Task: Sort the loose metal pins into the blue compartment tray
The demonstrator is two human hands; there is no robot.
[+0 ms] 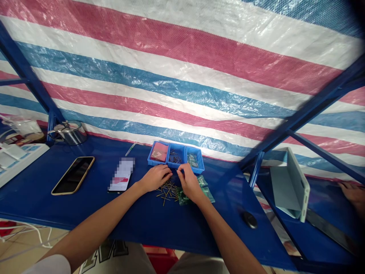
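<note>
My left hand (pixel 156 178) is closed, fingers bent together over the top of a loose pile of long, thin, brass-coloured metal pins (pixel 167 192) on the blue table. Opposite it, my right hand (pixel 188 183) makes a pinch, thumb against forefinger. Whatever either hand holds is too small to name. Small greenish clear plastic bags (pixel 209 194) lie under and beside my right hand. Just beyond both hands stand three blue bins: the left bin (pixel 153 162) holds a pink packet, the middle bin (pixel 173 165) dark metal pieces, the right bin (pixel 200 167) small clear packets.
A black phone (pixel 73 176) and a lit phone (pixel 121 179) lie left of my hands. Behind them are a metal pot (pixel 71 133) and a thin blade-like tool (pixel 130 148). On the right are a black mouse-like object (pixel 250 220), a propped tablet (pixel 296 186) and another person's hand (pixel 352 193).
</note>
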